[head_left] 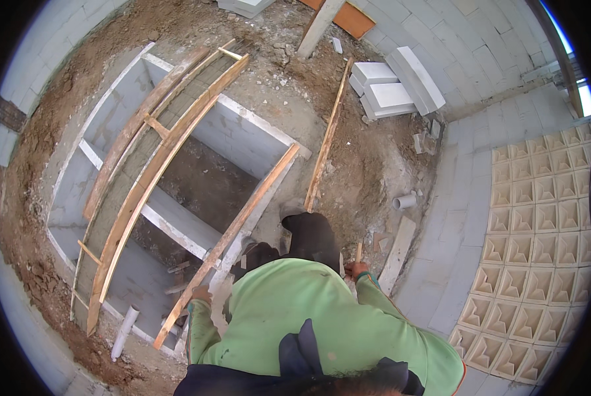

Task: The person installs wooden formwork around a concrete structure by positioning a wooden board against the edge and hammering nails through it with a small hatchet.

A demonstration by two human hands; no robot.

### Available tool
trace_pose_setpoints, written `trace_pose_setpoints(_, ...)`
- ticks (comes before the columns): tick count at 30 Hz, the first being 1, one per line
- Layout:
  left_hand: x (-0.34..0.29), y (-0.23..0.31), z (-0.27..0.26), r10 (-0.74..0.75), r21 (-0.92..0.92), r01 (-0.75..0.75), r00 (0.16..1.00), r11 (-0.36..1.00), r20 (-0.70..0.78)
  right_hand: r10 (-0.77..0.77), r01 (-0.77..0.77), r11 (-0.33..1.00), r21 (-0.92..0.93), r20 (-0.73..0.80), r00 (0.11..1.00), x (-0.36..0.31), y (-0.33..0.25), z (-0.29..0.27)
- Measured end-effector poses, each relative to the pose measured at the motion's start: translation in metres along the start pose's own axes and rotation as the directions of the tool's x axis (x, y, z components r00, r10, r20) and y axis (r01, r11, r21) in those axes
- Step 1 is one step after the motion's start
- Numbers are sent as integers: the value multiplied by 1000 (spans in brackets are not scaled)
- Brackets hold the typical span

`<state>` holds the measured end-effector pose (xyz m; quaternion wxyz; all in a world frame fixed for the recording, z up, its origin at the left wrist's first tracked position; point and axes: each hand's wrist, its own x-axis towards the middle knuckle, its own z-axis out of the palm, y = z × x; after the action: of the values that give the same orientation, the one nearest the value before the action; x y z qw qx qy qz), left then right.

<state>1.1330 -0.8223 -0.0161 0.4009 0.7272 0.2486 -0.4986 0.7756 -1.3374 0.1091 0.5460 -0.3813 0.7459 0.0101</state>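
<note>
Overall, grey block walls (460, 49) bound dirt ground (364, 178) around both hands (202, 294) (357, 269).

no readable text, numbers or signs anywhere here.

The long, light-brown straight board (227, 245) is rough, matt wood; the white cylindrical pipe (125, 332) appears smooth plastic; the green shirt (295, 307) is matt cloth.

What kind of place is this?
Probably a building site: there are stacked white blocks, wooden planks lying across walled pits, and bare dirt on the ground.
</note>
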Motion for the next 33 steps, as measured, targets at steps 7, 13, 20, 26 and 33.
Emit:
trace_pose_setpoints(7, 10, 70, -48, 404, 433, -437, 898, 788, 173, 7, -9, 999, -37, -72, 997, -59, 24, 18)
trace_pose_setpoints(13, 34, 111, -99, 446, 514, -376, 895, 771, -14, -249, 161, 921, -355, -219, 943, -52, 63, -9)
trace_pose_setpoints(20, -94, 1, -176, -85, 337, 167, 966, 927, -245, -70, -15, 979, -202, -403, 912, -39, 16, -48)
trace_pose_setpoints(26, -97, -9, -67, 30, 394, 3, 996, 919, -78, -171, 169, 985, -43, -405, 898, -28, -61, -21)
trace_pose_setpoints(33, -67, 75, 54, 430, 437, -431, 896, 789, 108, -391, 300, 914, -274, -390, 833, 85, -87, -34)
